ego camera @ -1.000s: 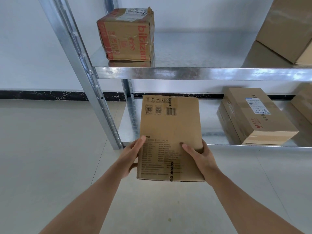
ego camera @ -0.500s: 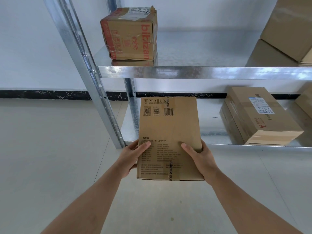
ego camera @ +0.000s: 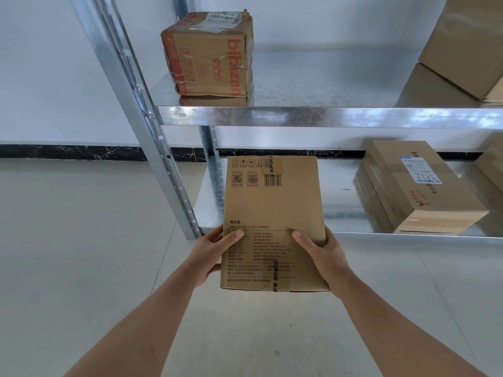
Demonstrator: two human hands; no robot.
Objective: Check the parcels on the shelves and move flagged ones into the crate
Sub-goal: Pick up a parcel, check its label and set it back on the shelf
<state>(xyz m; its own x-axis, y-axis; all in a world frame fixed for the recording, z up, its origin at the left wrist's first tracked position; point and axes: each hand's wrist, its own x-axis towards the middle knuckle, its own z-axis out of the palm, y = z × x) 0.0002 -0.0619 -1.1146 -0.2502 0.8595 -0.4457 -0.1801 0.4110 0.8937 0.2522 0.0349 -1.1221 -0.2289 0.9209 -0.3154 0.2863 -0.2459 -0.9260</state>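
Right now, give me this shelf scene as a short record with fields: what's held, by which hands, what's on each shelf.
held: SUPOR box, in front of the lower shelf
left hand: grips the box's left edge
right hand: grips its right edge
upper shelf: bibizan box, plain boxes at right
lower shelf: labelled box
crate: not in view

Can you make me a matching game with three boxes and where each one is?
Boxes:
1. box with red letters
2. box with barcode
3. box with white label

Places:
A. lower shelf, on the right
B. upper shelf, on the left
C. held in both hands

Pairs: 1-B, 2-C, 3-A
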